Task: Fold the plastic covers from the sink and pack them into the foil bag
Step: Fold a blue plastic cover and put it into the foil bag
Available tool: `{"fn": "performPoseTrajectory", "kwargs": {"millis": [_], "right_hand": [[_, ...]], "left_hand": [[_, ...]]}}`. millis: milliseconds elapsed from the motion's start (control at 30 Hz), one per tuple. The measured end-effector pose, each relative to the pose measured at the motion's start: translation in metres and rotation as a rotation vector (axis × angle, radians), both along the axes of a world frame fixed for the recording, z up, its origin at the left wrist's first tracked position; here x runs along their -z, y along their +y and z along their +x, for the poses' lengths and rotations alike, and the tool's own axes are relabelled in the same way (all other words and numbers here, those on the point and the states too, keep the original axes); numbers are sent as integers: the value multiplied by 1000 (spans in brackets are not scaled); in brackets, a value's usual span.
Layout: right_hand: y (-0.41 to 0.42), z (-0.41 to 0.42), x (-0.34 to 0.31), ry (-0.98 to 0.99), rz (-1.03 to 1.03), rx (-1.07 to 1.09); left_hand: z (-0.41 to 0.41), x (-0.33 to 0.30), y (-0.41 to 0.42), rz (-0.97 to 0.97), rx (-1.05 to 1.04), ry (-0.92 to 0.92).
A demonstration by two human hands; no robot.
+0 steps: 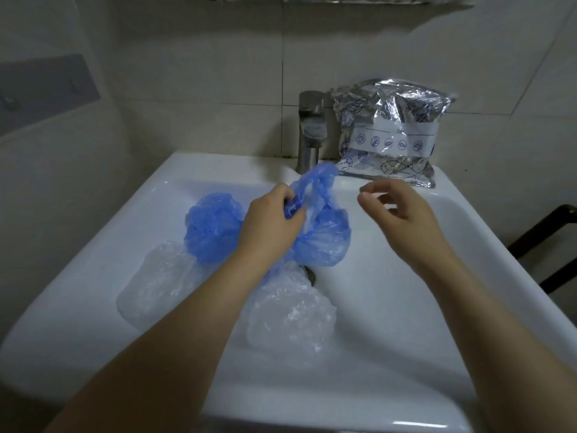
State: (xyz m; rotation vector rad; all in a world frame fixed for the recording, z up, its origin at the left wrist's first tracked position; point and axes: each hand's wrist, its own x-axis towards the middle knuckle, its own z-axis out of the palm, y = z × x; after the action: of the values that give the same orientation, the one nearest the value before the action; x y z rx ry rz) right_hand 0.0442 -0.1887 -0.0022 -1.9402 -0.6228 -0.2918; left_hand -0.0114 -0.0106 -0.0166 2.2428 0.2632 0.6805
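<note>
Nearest the camera, in the basin of the white sink (390, 307), lie two crumpled clear plastic covers: one (290, 317) just below the drain (310, 274) and partly over it, the other (156, 276) toward the basin's left slope; neither is folded. Just beyond them a blue plastic cover (212, 228) lies bunched at the left, touching the left clear one. The left hand (273, 221) reaches over it, its grip pinched on the gathered edge of a second blue plastic cover (321, 235), which hangs in a loop from that pinch, the bulk sagging toward the drain and the top of the loop rising toward the faucet (309, 129). The right hand (396, 204) hovers just beside it, holding nothing, its fingers loosely curled and the thumb and forefinger slightly apart. At the far edge the foil bag (390, 132) stands on the sink's back ledge, leaning against the tiled wall to the right of the faucet; whether its top is open cannot be told. The step in hand looks like the first fold of this blue cover, with all four covers still out of the bag. The next move likely calls for the right hand to take the free side of the loop, so both hands can stretch the thin film flat and double it over.
</note>
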Motion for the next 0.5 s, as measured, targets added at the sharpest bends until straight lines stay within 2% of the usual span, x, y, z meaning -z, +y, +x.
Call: {"fn": "performPoseTrajectory", "kwargs": {"millis": [67,133,300,433,500], "right_hand": [[6,-2,5,52,-147,-42],[12,-5,12,23,-329,-70],[19,-7,20,23,-512,-121],[11,-2,10,9,-323,-51],[5,3,7,-6,-301,-15]], "left_hand": [[-1,0,-2,-24,25,15],[0,-2,-5,-54,38,9],[2,0,-1,-9,-19,2],[5,2,15,-84,-156,41],[7,3,17,-146,-120,105]]}}
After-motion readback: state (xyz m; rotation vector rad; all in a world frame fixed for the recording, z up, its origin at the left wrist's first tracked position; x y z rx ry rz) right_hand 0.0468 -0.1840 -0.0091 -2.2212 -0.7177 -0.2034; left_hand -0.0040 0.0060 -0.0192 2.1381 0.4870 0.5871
